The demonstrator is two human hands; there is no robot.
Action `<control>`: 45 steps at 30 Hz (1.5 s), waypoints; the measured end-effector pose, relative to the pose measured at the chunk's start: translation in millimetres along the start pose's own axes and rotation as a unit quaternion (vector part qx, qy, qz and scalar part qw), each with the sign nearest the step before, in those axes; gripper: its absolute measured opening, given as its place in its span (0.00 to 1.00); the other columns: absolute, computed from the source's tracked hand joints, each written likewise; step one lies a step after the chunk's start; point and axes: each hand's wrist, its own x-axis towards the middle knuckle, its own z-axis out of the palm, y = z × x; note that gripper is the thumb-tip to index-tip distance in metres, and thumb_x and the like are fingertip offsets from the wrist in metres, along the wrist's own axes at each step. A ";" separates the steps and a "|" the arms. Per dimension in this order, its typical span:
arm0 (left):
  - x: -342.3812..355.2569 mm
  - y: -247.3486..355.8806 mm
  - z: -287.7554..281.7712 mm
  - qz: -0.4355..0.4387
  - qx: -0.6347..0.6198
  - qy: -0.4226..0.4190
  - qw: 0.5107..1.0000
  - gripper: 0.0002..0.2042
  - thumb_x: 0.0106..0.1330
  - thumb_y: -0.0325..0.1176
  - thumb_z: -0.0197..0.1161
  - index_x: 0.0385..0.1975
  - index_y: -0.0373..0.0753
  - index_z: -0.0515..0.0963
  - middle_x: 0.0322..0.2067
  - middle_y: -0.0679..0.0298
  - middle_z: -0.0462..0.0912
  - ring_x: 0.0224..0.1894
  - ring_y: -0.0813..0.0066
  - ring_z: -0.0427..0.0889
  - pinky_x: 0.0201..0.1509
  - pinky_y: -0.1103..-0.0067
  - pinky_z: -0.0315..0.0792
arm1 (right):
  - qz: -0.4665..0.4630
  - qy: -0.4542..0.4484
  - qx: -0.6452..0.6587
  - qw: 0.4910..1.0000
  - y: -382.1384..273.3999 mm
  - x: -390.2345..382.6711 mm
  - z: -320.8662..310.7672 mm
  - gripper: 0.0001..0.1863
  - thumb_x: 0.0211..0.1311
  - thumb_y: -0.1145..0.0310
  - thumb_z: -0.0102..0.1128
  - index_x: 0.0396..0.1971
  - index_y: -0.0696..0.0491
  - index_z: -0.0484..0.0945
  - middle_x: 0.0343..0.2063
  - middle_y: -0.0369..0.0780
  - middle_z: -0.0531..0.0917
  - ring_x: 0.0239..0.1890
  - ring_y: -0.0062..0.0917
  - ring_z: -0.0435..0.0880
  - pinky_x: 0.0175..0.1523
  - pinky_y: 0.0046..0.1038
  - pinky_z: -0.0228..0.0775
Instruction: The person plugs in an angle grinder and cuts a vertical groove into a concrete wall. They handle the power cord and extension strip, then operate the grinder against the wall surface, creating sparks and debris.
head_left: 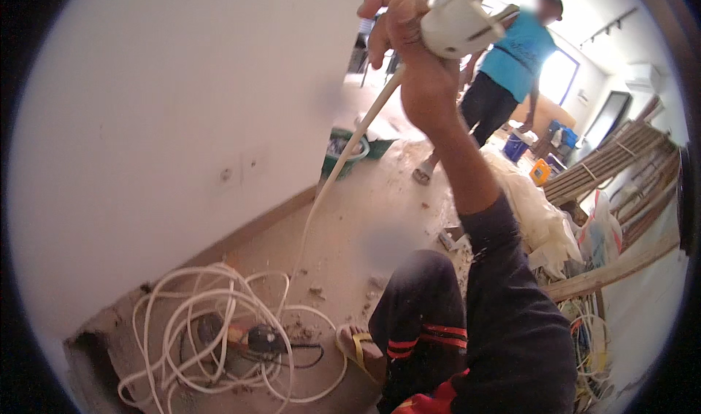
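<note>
My right hand (409, 38) is raised high at the top of the head view, at the end of a dark sleeve. It is closed around a white extension socket (461, 28), with some fingers sticking out to the left. A white cord (350, 144) hangs from there to the floor. It runs down to a loose, tangled coil of white cord (219, 290) at the lower left. Among the loops lies an orange and black power tool (252, 339), partly covered by them. My left hand is out of the picture.
A plain wall (182, 85) with small outlet holes fills the left. A person in a blue shirt (522, 52) stands ahead. A green tub (343, 151) sits by the wall; debris litters the floor. To the right are bundled wood strips (613, 158) and pale sacks (537, 217).
</note>
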 end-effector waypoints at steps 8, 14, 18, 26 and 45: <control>-67.2 -90.6 -99.9 -0.001 -0.138 0.228 0.964 0.27 0.71 0.51 0.53 0.55 0.31 0.65 0.44 0.54 0.74 0.45 0.61 0.75 0.47 0.66 0.73 | 0.146 -0.194 -0.132 0.961 100.1 -31.9 1.2 0.25 0.73 0.49 0.40 0.55 0.52 0.74 0.46 0.39 0.82 0.47 0.24 0.80 0.56 0.31 0.69; -25.9 -105.8 -112.1 0.070 -0.045 0.275 0.958 0.28 0.72 0.47 0.53 0.60 0.26 0.62 0.54 0.48 0.72 0.53 0.61 0.74 0.56 0.72 0.68 | 0.221 -0.276 -0.101 0.930 240.9 -167.2 -22.5 0.21 0.73 0.59 0.45 0.62 0.48 0.70 0.53 0.38 0.78 0.53 0.24 0.77 0.55 0.29 0.71; -47.1 -85.5 -115.1 0.079 0.067 0.378 0.920 0.27 0.71 0.44 0.54 0.58 0.26 0.64 0.52 0.46 0.73 0.53 0.59 0.74 0.58 0.70 0.67 | 0.465 -0.226 -0.181 0.837 248.2 -318.3 -34.2 0.25 0.70 0.49 0.47 0.60 0.45 0.71 0.54 0.40 0.77 0.54 0.29 0.76 0.52 0.32 0.72; -82.5 43.2 -19.9 0.122 0.232 -0.015 0.965 0.24 0.66 0.41 0.61 0.56 0.31 0.67 0.51 0.52 0.75 0.53 0.65 0.75 0.57 0.72 0.67 | 0.685 0.039 -0.104 0.720 169.2 -478.3 -112.2 0.27 0.69 0.45 0.47 0.62 0.44 0.69 0.55 0.45 0.70 0.51 0.34 0.74 0.53 0.38 0.69; 7.4 47.2 170.3 -0.156 -0.087 -0.035 0.983 0.22 0.53 0.33 0.71 0.47 0.35 0.74 0.39 0.63 0.81 0.39 0.70 0.81 0.46 0.76 0.75 | 0.674 0.491 0.274 0.479 141.9 -569.9 -108.2 0.27 0.72 0.44 0.37 0.54 0.52 0.66 0.47 0.51 0.72 0.46 0.40 0.74 0.51 0.42 0.72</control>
